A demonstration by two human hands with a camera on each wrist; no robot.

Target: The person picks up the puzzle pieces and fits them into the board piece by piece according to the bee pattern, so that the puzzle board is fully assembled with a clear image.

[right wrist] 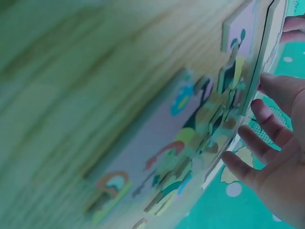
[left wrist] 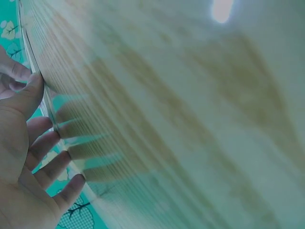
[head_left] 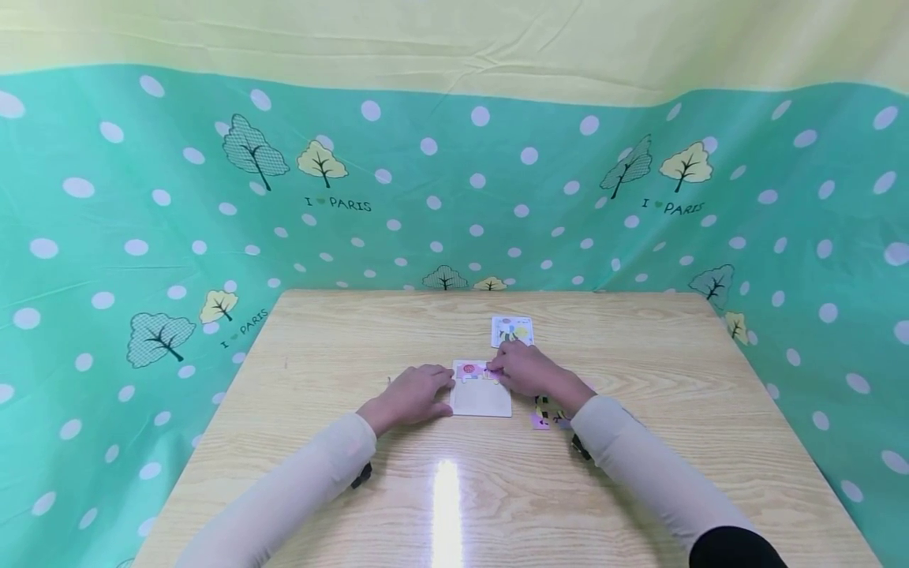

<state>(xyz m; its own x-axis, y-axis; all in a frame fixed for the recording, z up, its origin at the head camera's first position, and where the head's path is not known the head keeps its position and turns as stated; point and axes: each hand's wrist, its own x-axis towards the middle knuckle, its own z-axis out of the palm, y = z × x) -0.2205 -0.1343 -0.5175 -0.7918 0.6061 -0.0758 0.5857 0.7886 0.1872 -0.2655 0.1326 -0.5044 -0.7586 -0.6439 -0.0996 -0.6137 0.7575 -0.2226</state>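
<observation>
A white puzzle tray (head_left: 481,401) lies on the wooden table in the head view. Pink pieces with a red round picture (head_left: 469,370) fill the upper left of its inside. My left hand (head_left: 417,394) rests at the tray's left edge, thumb and spread fingers touching it. Over the tray's upper right corner, my right hand (head_left: 524,369) pinches a small pink puzzle piece (head_left: 491,374), mostly covered by the fingertips. In the right wrist view the index finger is hidden behind the thumb (right wrist: 281,93). Loose bee-patterned pieces (head_left: 541,410) lie under the right wrist.
A square picture card or board (head_left: 512,327) with a bee lies behind the tray, partly covered by the right hand. More loose pieces (right wrist: 143,138) are spread near the right hand. A dotted green curtain (head_left: 476,197) hangs behind the wooden table (head_left: 341,331).
</observation>
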